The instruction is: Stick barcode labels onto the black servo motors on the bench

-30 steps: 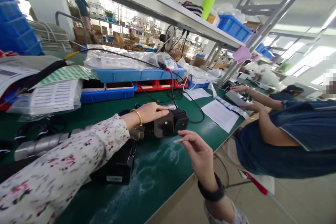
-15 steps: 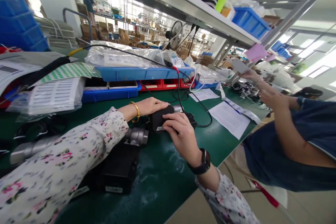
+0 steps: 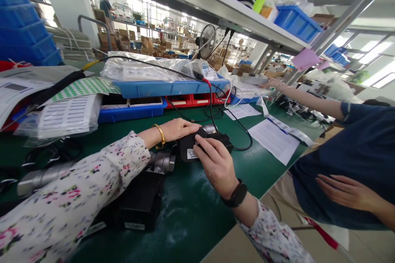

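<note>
A black motorized valve actuator (image 3: pixel 187 148) with a white label lies on the green bench, a metal valve body (image 3: pixel 210 129) showing behind it. My left hand (image 3: pixel 176 130), with a gold bracelet at the wrist, is closed over its left and upper edge, fingers long and together. On the front face, my right hand (image 3: pixel 216 162) has thumb and fingertips bunched at a small round spot; whatever they pinch is too small to make out. Below my left forearm lies a second black actuator (image 3: pixel 140 201), a metal valve (image 3: pixel 162 161) at its upper end.
Blue trays (image 3: pixel 160 88) with bagged parts and red bins (image 3: pixel 179 101) line the back. A black cable (image 3: pixel 247 141) loops right of the actuator, near a white sheet (image 3: pixel 274 140). At right a co-worker in a dark blue shirt (image 3: pixel 348 148) reaches over the bench.
The actuator's label now faces me more fully. My right fingertips have shifted slightly on its front. The co-worker has stretched one arm toward the back of the bench and lowered the other hand.
</note>
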Available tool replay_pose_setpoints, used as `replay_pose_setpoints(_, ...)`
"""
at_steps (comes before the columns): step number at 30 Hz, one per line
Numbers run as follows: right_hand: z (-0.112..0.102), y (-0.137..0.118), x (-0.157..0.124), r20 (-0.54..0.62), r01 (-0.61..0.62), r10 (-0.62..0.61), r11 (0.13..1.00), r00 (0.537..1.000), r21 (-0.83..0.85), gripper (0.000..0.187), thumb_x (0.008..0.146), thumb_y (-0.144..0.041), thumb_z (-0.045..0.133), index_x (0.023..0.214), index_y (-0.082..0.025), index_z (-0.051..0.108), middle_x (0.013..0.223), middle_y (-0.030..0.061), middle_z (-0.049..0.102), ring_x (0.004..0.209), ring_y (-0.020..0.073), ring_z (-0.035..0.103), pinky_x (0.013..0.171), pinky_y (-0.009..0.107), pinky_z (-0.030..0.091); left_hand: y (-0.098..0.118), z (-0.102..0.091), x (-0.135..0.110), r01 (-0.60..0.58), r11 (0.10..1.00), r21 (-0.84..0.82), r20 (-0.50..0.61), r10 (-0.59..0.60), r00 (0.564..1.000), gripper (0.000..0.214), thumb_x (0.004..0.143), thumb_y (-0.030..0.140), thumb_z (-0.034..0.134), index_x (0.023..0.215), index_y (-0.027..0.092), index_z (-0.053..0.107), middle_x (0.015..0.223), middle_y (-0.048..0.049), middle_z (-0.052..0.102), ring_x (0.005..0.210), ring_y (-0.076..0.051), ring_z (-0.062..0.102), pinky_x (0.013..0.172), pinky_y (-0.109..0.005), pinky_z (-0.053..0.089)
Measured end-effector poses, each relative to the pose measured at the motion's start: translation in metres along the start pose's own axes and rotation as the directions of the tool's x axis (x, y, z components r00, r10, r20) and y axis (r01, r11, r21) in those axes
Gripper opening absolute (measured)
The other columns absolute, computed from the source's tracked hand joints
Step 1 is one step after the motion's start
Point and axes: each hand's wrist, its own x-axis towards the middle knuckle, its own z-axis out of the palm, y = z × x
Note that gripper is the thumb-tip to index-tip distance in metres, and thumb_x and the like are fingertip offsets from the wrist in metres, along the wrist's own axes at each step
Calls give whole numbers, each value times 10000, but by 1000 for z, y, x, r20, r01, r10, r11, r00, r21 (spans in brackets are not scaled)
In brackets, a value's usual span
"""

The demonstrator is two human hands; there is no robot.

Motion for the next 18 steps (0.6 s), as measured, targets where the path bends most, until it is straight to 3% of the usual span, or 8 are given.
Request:
replay_pose_setpoints(2,4,-1,-8,-58,-82,78,994,995,-71,374,959,-66,418,1293,-214,496,1418,103,381,1130,309,445,939,524,409,1,2,-1,-4,999,49,-9,4,1000,555,907,600,296,1279,269,542,1166,-41,629,1030,-231,573,814,-256,420)
replay_pose_setpoints(4,5,-2,-15,-101,-244,240,969,965,-32,455,967,-143,458,1400,-244,364,1469,108,285,1205,322,401,975,536,381,6,5,-4,6,993,122,-26,-3,1000,540,913,587,282,1300,292,516,1131,-69,623,1035,-266,572,841,-313,427)
replay_pose_setpoints(7,6,-4,-29,-24,-409,418,898,908,164,512,970,-300,481,1435,-226,280,1409,108,381,1243,291,398,1014,481,385,24,17,-15,27,969,246,-41,-17,999,511,919,544,303,1338,301,465,1075,-111,585,977,-303,597,851,-409,442)
replay_pose_setpoints(10,16,-2,-51,6,-453,461,870,887,195,488,947,-455,490,1360,-223,372,1283,104,500,1164,297,473,955,472,431,43,40,-27,23,936,352,-29,-14,999,570,884,562,396,1365,258,419,1169,-154,520,963,-327,609,819,-431,478)
replay_pose_setpoints(12,28,1,-66,-8,-425,432,890,902,165,514,931,-533,484,1317,-204,401,1249,126,511,1123,326,495,900,485,450,51,57,-29,28,914,405,-35,-15,999,677,826,579,509,1372,198,387,1225,-180,488,1000,-354,590,822,-435,489)
replay_pose_setpoints(14,39,6,-76,-37,-357,365,924,930,138,528,937,-537,472,1323,-185,397,1242,139,514,1094,337,514,879,483,453,54,69,-32,73,898,435,-77,-43,996,700,827,598,497,1367,172,369,1195,-185,505,1011,-366,578,816,-444,497)
replay_pose_setpoints(16,44,11,-81,-77,-263,270,961,960,87,536,947,-523,458,1344,-169,394,1231,148,523,1067,347,531,863,483,454,55,73,-39,113,877,466,-155,-45,987,703,829,606,486,1357,160,358,1167,-180,518,1001,-366,572,770,-446,515)
replay_pose_setpoints(18,42,18,-81,-93,-164,166,986,982,27,538,951,-496,453,1365,-157,394,1240,157,525,1050,358,547,834,480,461,58,67,-56,89,834,544,-229,46,972,636,834,550,523,1318,157,395,1166,-157,520,995,-343,562,731,-424,525)
